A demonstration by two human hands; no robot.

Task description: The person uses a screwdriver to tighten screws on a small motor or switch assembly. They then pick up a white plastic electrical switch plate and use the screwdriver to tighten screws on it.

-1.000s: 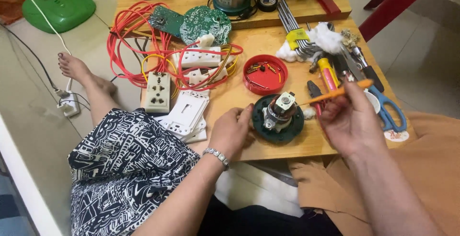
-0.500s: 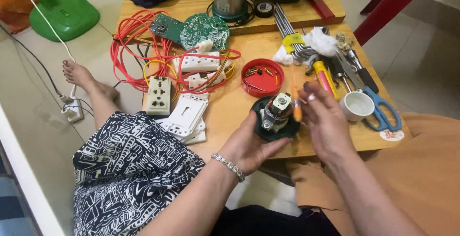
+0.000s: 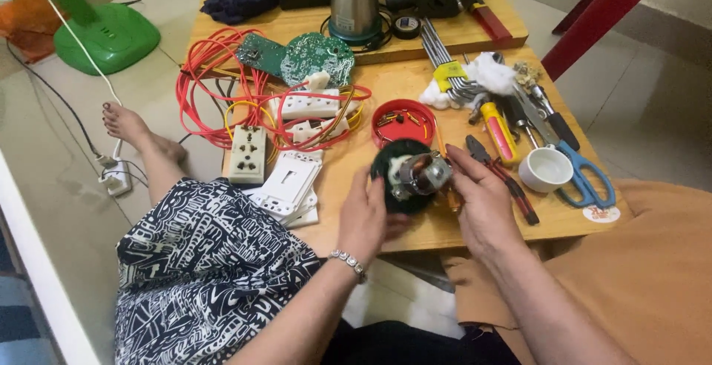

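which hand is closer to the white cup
Right. The right hand holds the small motor just left of the white cup, with pliers between them. The left hand cups the motor's far side, farther from the cup.

The left hand (image 3: 367, 220) is cupping upward, palm turned inward. The right hand (image 3: 482, 202) is facing it, fingers (image 3: 463, 163) curling closed.
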